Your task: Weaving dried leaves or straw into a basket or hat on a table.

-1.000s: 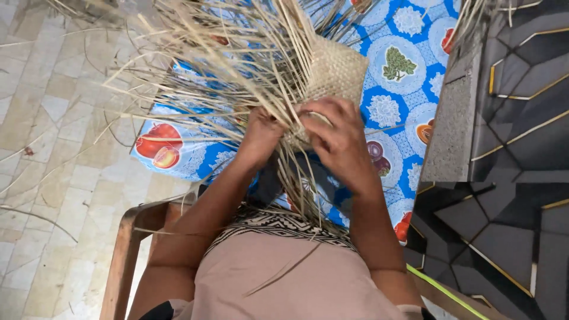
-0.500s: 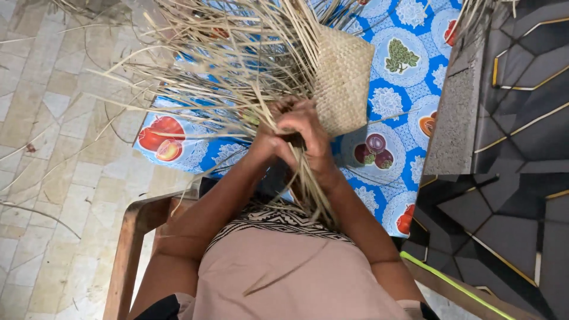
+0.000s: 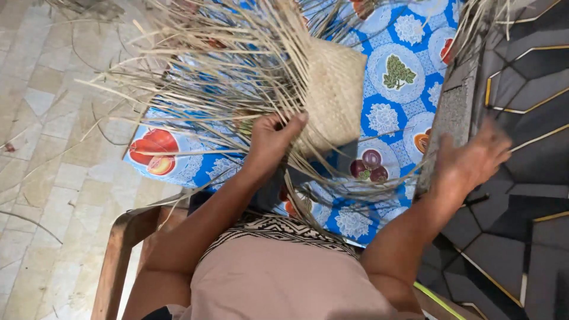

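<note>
While the left hand grips the lower edge of a woven straw mat, thumb on top and fingers curled under it, the piece rests tilted on the table, over a blue cloth printed with fruit and white flowers.

Woven part: pale tan, tight weave, roughly square, one corner pointing toward the upper right.

Loose straw strips: many, long and thin, fanning out from the mat's left and top sides; several trail down past the wrist and over the cloth's near edge.

Right hand: blurred, held out to the right, well apart from the mat, over the grey table edge and the dark floor with gold lines; fingers spread, holding nothing that can be seen.

Wooden chair: brown arm at lower left, beside the person's left elbow.

Tiled floor: beige, at left, with stray strips lying on it.
</note>
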